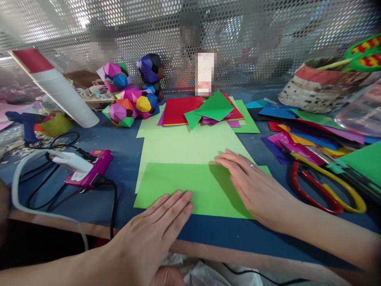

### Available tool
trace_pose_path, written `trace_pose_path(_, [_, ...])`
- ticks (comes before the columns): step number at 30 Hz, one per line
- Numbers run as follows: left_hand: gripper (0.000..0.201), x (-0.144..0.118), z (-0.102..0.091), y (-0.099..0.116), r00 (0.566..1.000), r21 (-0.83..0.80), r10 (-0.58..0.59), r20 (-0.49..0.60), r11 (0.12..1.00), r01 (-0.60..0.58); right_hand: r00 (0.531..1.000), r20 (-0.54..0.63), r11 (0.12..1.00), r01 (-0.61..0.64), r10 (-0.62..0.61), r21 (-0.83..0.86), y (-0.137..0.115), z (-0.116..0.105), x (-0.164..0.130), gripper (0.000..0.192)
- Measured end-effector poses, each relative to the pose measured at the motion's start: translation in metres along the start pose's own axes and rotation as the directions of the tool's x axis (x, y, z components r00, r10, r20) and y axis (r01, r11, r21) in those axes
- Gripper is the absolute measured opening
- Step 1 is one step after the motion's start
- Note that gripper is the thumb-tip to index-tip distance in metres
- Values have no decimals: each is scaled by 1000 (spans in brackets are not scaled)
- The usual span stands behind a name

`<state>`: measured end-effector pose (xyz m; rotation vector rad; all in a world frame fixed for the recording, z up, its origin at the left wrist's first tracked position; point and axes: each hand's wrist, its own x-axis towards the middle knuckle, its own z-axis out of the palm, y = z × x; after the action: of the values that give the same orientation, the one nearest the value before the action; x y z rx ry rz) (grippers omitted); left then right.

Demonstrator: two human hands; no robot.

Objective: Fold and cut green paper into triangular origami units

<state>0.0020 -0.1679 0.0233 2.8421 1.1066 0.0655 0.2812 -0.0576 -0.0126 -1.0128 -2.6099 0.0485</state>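
A folded sheet of green paper point(190, 186) lies on the blue table point(125, 167) near its front edge, on top of a larger pale green sheet point(184, 147). My left hand point(154, 234) lies flat with its fingertips on the sheet's near edge. My right hand point(253, 182) presses palm-down on the right part of the sheet, fingers reaching its far folded edge. A ring shows on one finger. Neither hand grips anything.
A pink glue gun point(89, 169) with black cord lies to the left. Red and yellow scissors point(321, 186) lie to the right beside coloured paper sheets point(306, 131). Behind are a red and green paper stack point(205, 109), origami balls point(131, 103), a white tube point(56, 87) and a basket point(324, 85).
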Motion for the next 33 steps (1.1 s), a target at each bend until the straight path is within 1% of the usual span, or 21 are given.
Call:
trace_pose_path(2, [106, -15, 6, -8, 999, -10, -6, -51, 1000, 6, 1000, -3, 1000, -18, 18, -5, -1, 0, 0, 52])
trace_pose_path(4, [100, -29, 11, -15, 998, 6, -66, -19, 998, 66, 999, -4, 999, -32, 32, -18, -2, -1, 1, 48])
trace_pose_path(5, [97, -36, 12, -19, 993, 16, -53, -101, 998, 55, 999, -5, 999, -39, 38, -27, -2, -2, 1, 46])
trace_pose_path(7, [100, -49, 12, -24, 995, 51, -43, -94, 998, 48, 999, -1, 998, -48, 48, -45, -4, -3, 2, 42])
trace_pose_path(8, [100, -54, 10, -26, 993, 74, -42, -108, 996, 50, 999, 3, 997, -52, 52, -52, -5, -4, 2, 41])
trace_pose_path(9, [99, -59, 9, -27, 995, 90, -44, -93, 995, 52, 998, 7, 997, -56, 56, -56, -5, -4, 2, 40])
trace_pose_path(12, [85, -71, 3, -29, 991, 110, -93, -97, 988, 104, 997, 21, 996, -67, 69, -62, -6, -5, 3, 40])
trace_pose_path(14, [73, -78, 2, -29, 977, 103, -157, -144, 980, 173, 997, 26, 996, -71, 72, -61, -7, -6, 3, 41])
trace_pose_path(16, [69, -84, 1, -32, 963, 104, -200, -180, 970, 221, 997, 24, 996, -69, 71, -58, -7, -6, 4, 42])
trace_pose_path(17, [70, -87, 1, -35, 964, 112, -199, -175, 969, 220, 997, 23, 996, -70, 71, -56, -8, -7, 5, 42])
trace_pose_path(19, [72, -92, 0, -40, 977, 134, -172, -130, 973, 189, 997, 16, 996, -69, 70, -51, -8, -7, 5, 43])
trace_pose_path(21, [74, -92, -4, -44, 985, 154, -143, -101, 975, 158, 998, 8, 997, -68, 68, -48, -8, -7, 5, 43])
trace_pose_path(22, [74, -90, -8, -46, 986, 160, -126, -107, 977, 142, 998, 4, 997, -65, 66, -48, -8, -7, 4, 43])
trace_pose_path(23, [72, -86, -12, -46, 984, 164, -114, -135, 977, 136, 998, 2, 997, -64, 65, -49, -8, -6, 4, 43])
trace_pose_path(25, [62, -69, -21, -44, 976, 156, -52, -211, 984, 86, 998, 0, 997, -62, 62, -56, -7, -6, 4, 43])
trace_pose_path(26, [53, -58, -24, -43, 961, 139, -63, -270, 985, 103, 998, 1, 996, -58, 58, -61, -7, -5, 4, 43])
trace_pose_path(27, [46, -45, -27, -42, 954, 122, -36, -297, 990, 75, 999, 5, 996, -52, 52, -67, -8, -6, 4, 43])
trace_pose_path(28, [41, -31, -27, -41, 952, 108, -25, -306, 992, 61, 999, 10, 996, -44, 45, -74, -8, -6, 4, 44])
trace_pose_path(29, [40, -17, -26, -40, 940, 101, -13, -340, 994, 51, 999, 19, 996, -37, 39, -80, -9, -7, 4, 44])
trace_pose_path(31, [42, 10, -17, -41, 936, 88, 19, -350, 996, 12, 999, 32, 995, -30, 34, -94, -10, -9, 4, 44])
trace_pose_path(33, [47, 29, -4, -43, 976, 59, 33, -215, 998, -21, 999, 40, 994, -28, 33, -108, -12, -11, 3, 45])
